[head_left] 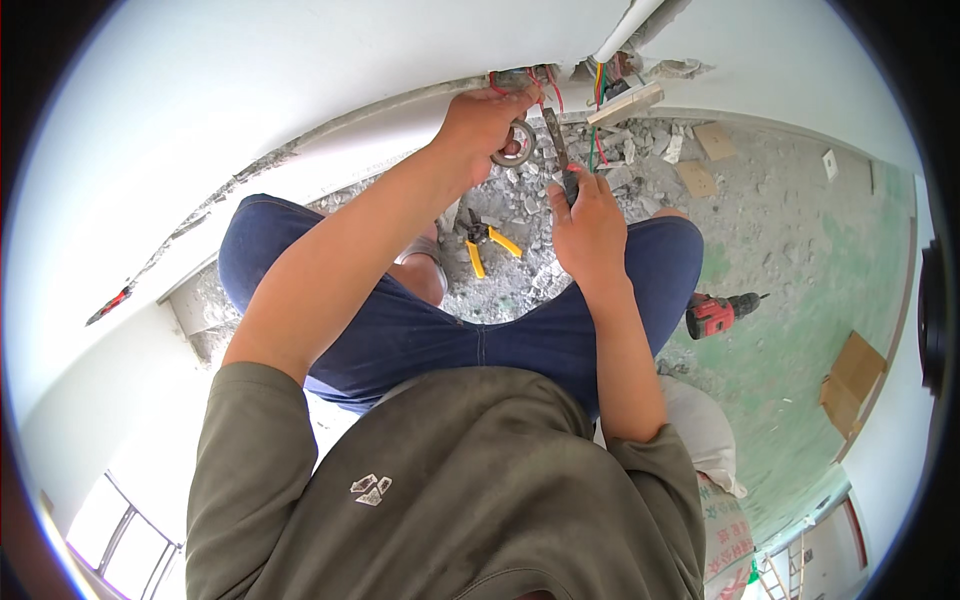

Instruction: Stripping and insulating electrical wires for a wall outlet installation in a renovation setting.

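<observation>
My left hand [482, 128] is raised to an opening at the wall's base, its fingers pinched on a thin red wire [541, 92]. A grey roll of tape [528, 146] hangs around its lower fingers. My right hand [590, 228] grips the dark handle of a flat-bladed knife-like tool [556, 135], its tip close to the left fingertips and the wire. The exact kind of tool is hard to make out. More red wires [560, 92] stick out of the wall box [512, 80]. Below, on the rubble between my legs, lie yellow-handled pliers [478, 233] with their handles spread.
Broken rubble [525, 200] lies along the wall. Right of the box, coloured wires [600, 82] hang below a white pipe [625, 30], beside a pale strip [627, 104]. A red power drill [712, 316], cardboard [852, 383] and a sack [700, 425] are to my right.
</observation>
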Demonstrator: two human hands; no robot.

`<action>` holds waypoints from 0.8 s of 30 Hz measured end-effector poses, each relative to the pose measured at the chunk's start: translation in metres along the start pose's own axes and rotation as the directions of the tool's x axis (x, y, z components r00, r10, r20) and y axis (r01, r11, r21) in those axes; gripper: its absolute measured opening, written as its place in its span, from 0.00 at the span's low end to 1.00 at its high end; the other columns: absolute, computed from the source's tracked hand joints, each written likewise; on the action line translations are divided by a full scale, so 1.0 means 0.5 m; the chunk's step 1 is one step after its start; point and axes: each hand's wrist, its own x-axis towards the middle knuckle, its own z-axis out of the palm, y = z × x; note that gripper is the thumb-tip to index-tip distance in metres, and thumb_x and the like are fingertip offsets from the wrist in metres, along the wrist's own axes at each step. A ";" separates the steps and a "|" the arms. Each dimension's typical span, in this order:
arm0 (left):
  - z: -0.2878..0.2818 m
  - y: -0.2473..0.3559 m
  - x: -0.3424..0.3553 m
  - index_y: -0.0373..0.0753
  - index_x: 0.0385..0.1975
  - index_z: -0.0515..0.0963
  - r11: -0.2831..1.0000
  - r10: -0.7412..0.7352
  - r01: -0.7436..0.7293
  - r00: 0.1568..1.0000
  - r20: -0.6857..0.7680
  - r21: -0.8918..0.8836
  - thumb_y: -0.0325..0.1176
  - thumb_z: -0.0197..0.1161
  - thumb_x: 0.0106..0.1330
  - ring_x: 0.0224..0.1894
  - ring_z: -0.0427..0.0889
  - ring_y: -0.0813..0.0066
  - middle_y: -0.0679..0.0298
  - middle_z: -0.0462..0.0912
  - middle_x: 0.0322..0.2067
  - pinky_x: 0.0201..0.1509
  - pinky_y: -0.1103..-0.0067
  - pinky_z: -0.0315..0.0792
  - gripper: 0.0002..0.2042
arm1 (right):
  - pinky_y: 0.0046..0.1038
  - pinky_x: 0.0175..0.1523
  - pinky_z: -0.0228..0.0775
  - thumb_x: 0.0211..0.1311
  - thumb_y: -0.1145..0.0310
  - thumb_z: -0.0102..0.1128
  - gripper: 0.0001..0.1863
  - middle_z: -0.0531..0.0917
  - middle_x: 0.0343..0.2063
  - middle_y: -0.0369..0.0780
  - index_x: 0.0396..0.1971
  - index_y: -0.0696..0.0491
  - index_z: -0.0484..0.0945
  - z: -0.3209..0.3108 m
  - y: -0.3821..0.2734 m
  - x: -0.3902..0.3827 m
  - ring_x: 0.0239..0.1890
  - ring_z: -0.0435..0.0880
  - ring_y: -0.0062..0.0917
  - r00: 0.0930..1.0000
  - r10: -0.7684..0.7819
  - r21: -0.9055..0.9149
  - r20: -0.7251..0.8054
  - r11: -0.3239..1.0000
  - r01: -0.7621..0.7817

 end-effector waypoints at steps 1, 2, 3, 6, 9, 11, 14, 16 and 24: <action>0.002 0.001 -0.001 0.35 0.26 0.78 1.000 -0.004 0.004 1.000 -0.012 -0.001 0.40 0.69 0.59 0.18 0.64 0.77 0.67 0.73 0.22 0.21 0.78 0.64 0.14 | 0.39 0.44 0.70 0.61 0.63 0.58 0.19 0.78 0.38 0.48 0.47 0.60 0.73 -0.002 -0.003 0.000 0.41 0.79 0.42 1.000 0.001 0.000 0.000 1.000 -0.001; 0.003 0.002 -0.002 0.35 0.26 0.78 1.000 -0.005 0.005 1.000 -0.012 -0.001 0.40 0.69 0.59 0.18 0.64 0.77 0.67 0.73 0.22 0.21 0.78 0.64 0.14 | 0.39 0.44 0.71 0.60 0.63 0.58 0.19 0.78 0.37 0.48 0.46 0.60 0.73 -0.003 -0.006 0.000 0.40 0.79 0.42 0.999 -0.018 -0.044 -0.029 0.999 0.016; 0.004 0.002 -0.004 0.35 0.27 0.79 1.000 -0.003 0.003 1.000 -0.007 -0.003 0.40 0.69 0.59 0.18 0.64 0.77 0.68 0.73 0.22 0.21 0.78 0.64 0.13 | 0.39 0.44 0.71 0.60 0.63 0.59 0.19 0.78 0.36 0.47 0.46 0.60 0.73 -0.004 -0.008 0.000 0.39 0.79 0.42 0.998 -0.038 -0.088 -0.057 0.996 0.033; 0.002 0.002 -0.003 0.35 0.27 0.79 1.000 0.007 -0.007 1.000 0.012 -0.010 0.40 0.69 0.59 0.18 0.64 0.77 0.68 0.73 0.22 0.21 0.78 0.64 0.13 | 0.38 0.44 0.71 0.59 0.63 0.59 0.19 0.78 0.36 0.47 0.45 0.60 0.73 -0.008 -0.015 0.003 0.40 0.79 0.41 0.999 -0.027 -0.133 -0.041 0.991 0.021; 0.000 -0.001 0.001 0.35 0.27 0.80 1.000 0.020 -0.020 1.000 0.022 -0.009 0.39 0.69 0.59 0.18 0.64 0.77 0.68 0.73 0.22 0.20 0.78 0.63 0.12 | 0.39 0.43 0.72 0.60 0.63 0.58 0.18 0.78 0.36 0.48 0.44 0.60 0.73 -0.007 -0.016 0.003 0.39 0.80 0.42 0.999 -0.022 -0.133 -0.030 0.991 0.018; 0.000 -0.002 0.001 0.35 0.27 0.79 1.000 0.026 -0.026 1.000 0.015 -0.004 0.39 0.69 0.59 0.18 0.64 0.77 0.68 0.73 0.22 0.20 0.78 0.63 0.12 | 0.38 0.41 0.72 0.61 0.62 0.57 0.18 0.78 0.34 0.47 0.44 0.60 0.73 -0.001 -0.012 0.002 0.36 0.80 0.41 0.999 -0.023 -0.106 -0.030 0.994 0.019; 0.001 0.004 -0.004 0.35 0.27 0.79 1.000 0.029 -0.029 0.999 0.015 -0.007 0.39 0.69 0.59 0.18 0.64 0.78 0.68 0.73 0.22 0.20 0.78 0.63 0.12 | 0.32 0.36 0.70 0.65 0.60 0.54 0.18 0.79 0.33 0.44 0.45 0.59 0.73 -0.011 0.002 0.022 0.27 0.77 0.31 0.967 0.081 0.223 0.243 0.965 -0.137; 0.005 0.010 -0.012 0.35 0.27 0.77 0.999 0.001 -0.001 1.000 0.010 -0.046 0.39 0.69 0.59 0.18 0.64 0.78 0.67 0.73 0.22 0.20 0.78 0.63 0.12 | 0.26 0.33 0.68 0.67 0.59 0.51 0.18 0.80 0.32 0.41 0.46 0.58 0.74 -0.013 0.023 0.033 0.21 0.74 0.23 0.854 0.086 0.448 0.514 0.822 -0.352; -0.001 0.003 -0.006 0.36 0.25 0.75 0.998 -0.021 0.021 1.000 0.004 -0.052 0.40 0.70 0.58 0.18 0.64 0.77 0.67 0.71 0.21 0.21 0.77 0.63 0.14 | 0.20 0.34 0.65 0.70 0.58 0.46 0.20 0.80 0.34 0.41 0.49 0.60 0.71 0.014 0.041 0.015 0.19 0.67 0.15 0.695 -0.393 0.655 0.602 -0.255 -0.711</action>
